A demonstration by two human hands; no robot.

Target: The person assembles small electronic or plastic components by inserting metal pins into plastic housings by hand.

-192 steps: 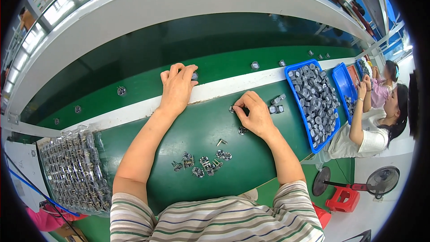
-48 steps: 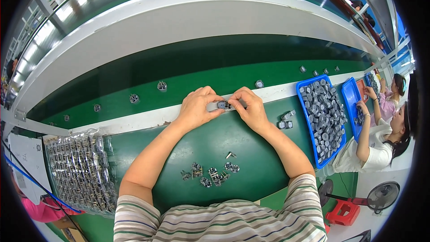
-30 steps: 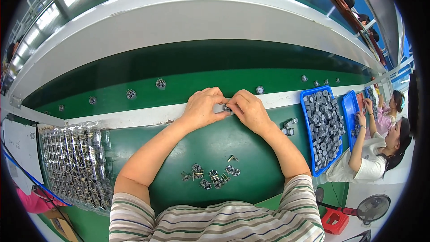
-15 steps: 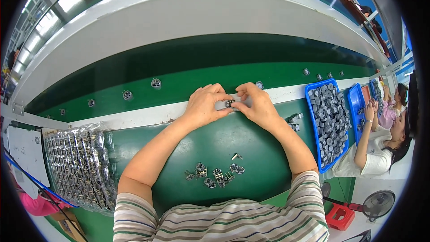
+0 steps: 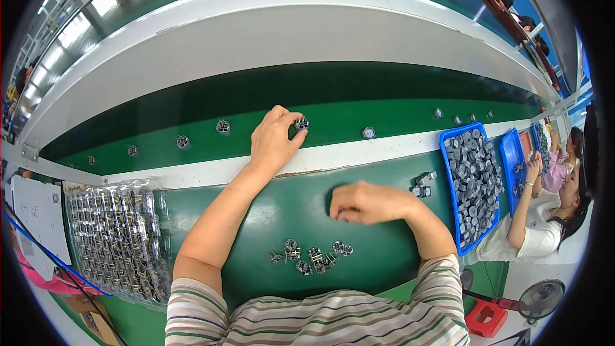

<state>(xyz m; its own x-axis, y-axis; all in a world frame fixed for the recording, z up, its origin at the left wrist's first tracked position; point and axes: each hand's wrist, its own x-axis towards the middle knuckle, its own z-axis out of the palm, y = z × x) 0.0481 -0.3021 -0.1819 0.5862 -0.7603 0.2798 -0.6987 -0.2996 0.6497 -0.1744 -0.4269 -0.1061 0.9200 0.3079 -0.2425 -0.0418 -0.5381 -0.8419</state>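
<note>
Over the green strip behind the white rail, my left hand [image 5: 274,141] is closed, pinching a small round housing with a circuit board [image 5: 301,123] between thumb and fingers. Lower and to the right, my right hand [image 5: 373,203] hovers above the green table top [image 5: 269,211] with curled fingers. Its fingertips are turned down, and whatever they may hold is hidden. Between my forearms lie several small round circuit boards with metal pins [image 5: 316,259].
On the green strip [image 5: 333,115] stand several round housings [image 5: 223,127]. A blue tray [image 5: 459,218] of grey housings is at right, with two grey pieces [image 5: 423,182] beside it. Bagged pinned boards [image 5: 115,237] lie at left. A co-worker [image 5: 519,218] sits far right.
My hands have parted: the left moved up over the green strip with the housing, the right came down toward the table. The small pinned piece near there no longer shows.
</note>
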